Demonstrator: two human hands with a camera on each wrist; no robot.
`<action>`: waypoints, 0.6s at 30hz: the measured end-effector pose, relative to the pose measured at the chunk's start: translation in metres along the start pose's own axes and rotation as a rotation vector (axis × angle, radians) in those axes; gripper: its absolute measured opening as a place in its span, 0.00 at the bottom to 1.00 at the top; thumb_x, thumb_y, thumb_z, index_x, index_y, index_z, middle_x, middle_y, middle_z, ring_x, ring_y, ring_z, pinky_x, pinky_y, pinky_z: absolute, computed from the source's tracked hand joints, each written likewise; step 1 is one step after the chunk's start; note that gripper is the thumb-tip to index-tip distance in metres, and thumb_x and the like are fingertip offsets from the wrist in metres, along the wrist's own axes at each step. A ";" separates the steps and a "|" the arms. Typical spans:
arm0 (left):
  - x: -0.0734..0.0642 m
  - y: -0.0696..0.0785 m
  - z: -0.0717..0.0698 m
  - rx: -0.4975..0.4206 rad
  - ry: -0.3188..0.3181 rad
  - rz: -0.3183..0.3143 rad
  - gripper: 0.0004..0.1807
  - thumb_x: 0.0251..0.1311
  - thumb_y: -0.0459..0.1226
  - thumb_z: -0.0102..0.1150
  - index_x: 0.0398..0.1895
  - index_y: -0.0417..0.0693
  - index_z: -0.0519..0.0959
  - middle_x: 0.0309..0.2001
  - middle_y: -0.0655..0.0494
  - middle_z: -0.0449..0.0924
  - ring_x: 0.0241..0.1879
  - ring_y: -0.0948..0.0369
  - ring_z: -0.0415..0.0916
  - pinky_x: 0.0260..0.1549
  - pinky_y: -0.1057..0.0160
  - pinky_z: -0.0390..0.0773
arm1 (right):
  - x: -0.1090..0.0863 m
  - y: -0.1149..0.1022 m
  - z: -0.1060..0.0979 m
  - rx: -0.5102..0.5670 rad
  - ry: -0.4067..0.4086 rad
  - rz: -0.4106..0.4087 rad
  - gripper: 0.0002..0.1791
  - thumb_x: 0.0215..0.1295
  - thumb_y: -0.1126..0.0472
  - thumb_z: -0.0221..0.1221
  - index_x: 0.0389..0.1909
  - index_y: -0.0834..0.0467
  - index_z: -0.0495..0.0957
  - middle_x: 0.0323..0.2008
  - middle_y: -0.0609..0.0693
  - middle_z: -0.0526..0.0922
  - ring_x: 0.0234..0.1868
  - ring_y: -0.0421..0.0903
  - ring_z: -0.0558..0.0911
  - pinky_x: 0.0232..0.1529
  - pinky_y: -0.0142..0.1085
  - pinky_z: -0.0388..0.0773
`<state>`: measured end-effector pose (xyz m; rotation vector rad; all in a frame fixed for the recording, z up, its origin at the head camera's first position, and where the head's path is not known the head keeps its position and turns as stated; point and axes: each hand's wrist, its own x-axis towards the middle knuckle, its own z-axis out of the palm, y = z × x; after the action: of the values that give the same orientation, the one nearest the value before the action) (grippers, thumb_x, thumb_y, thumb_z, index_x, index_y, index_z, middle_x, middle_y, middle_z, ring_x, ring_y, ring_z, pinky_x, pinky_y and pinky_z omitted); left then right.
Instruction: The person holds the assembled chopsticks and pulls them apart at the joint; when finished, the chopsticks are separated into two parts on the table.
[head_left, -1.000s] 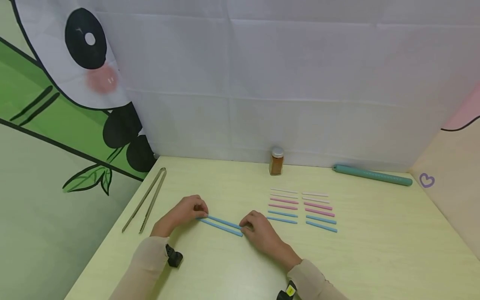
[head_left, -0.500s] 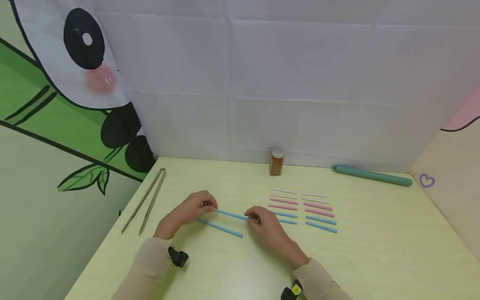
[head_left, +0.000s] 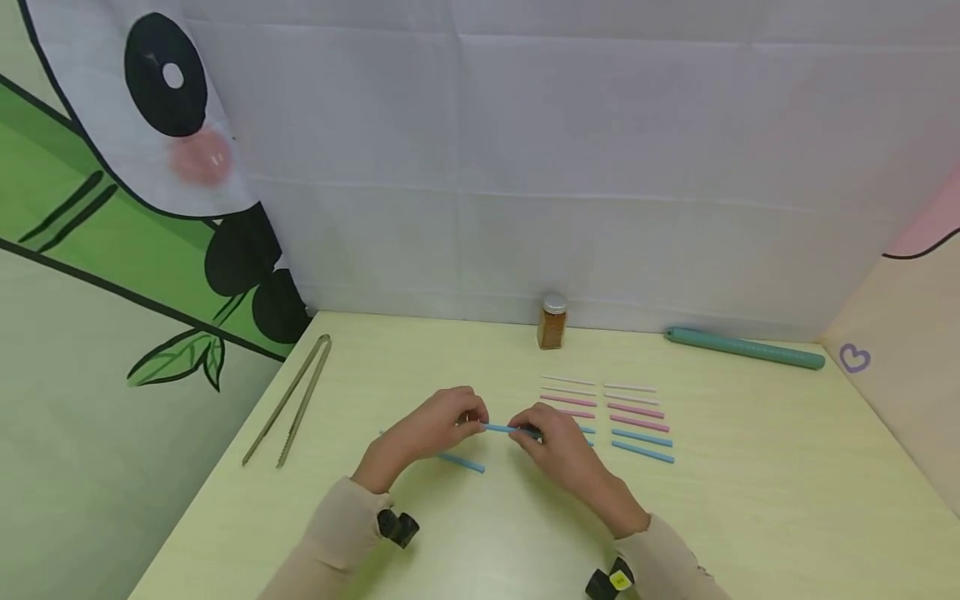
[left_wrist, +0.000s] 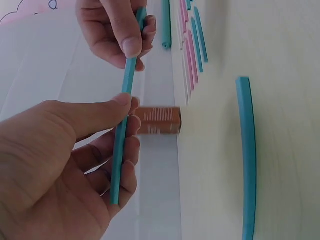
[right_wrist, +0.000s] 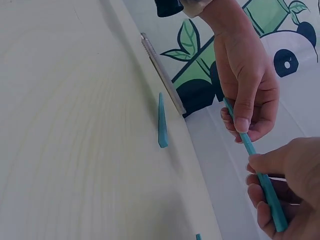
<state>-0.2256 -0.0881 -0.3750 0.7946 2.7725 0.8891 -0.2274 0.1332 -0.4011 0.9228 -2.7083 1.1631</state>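
Both hands hold one thin blue stick [head_left: 497,427] above the table. My left hand [head_left: 438,429] pinches it between thumb and fingers, and its near end lies across the curled fingers [left_wrist: 131,150] in the left wrist view. My right hand [head_left: 561,446] pinches the other end, its thumb pressed along the stick. Only a short length shows between the two hands in the head view. A second blue stick [left_wrist: 247,155] lies on the table below, partly hidden behind the left forearm in the head view.
Two columns of short sticks lie right of the hands: white [head_left: 630,388], pink [head_left: 636,412] and blue [head_left: 642,452]. Metal tongs [head_left: 300,400] rest at the left edge. A spice jar [head_left: 552,323] and a green rod [head_left: 742,348] are along the back.
The left hand has moved right towards the right hand, which shifted slightly right. The held stick has risen from beside the second blue stick, and the gap between the hands has narrowed.
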 end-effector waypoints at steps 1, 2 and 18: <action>0.001 0.002 0.002 0.005 0.001 0.006 0.03 0.64 0.35 0.58 0.36 0.46 0.79 0.33 0.60 0.74 0.33 0.66 0.70 0.35 0.68 0.73 | -0.001 0.000 -0.002 -0.004 -0.002 -0.002 0.03 0.61 0.62 0.64 0.36 0.53 0.83 0.31 0.40 0.78 0.30 0.35 0.74 0.33 0.28 0.74; 0.002 0.003 0.003 0.007 0.001 0.013 0.02 0.64 0.35 0.58 0.36 0.46 0.79 0.33 0.60 0.74 0.33 0.66 0.70 0.35 0.68 0.73 | -0.001 0.001 -0.003 -0.006 -0.003 -0.005 0.03 0.61 0.62 0.63 0.35 0.53 0.83 0.31 0.40 0.78 0.30 0.35 0.74 0.33 0.28 0.74; 0.018 0.016 0.019 0.039 0.054 0.055 0.04 0.65 0.37 0.57 0.35 0.47 0.80 0.34 0.60 0.74 0.32 0.66 0.70 0.35 0.69 0.74 | -0.007 0.008 -0.016 -0.056 -0.003 0.014 0.02 0.63 0.62 0.62 0.35 0.55 0.80 0.33 0.43 0.78 0.32 0.37 0.74 0.34 0.29 0.74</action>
<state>-0.2291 -0.0582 -0.3805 0.8698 2.8352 0.8815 -0.2293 0.1516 -0.3971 0.9005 -2.7394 1.0827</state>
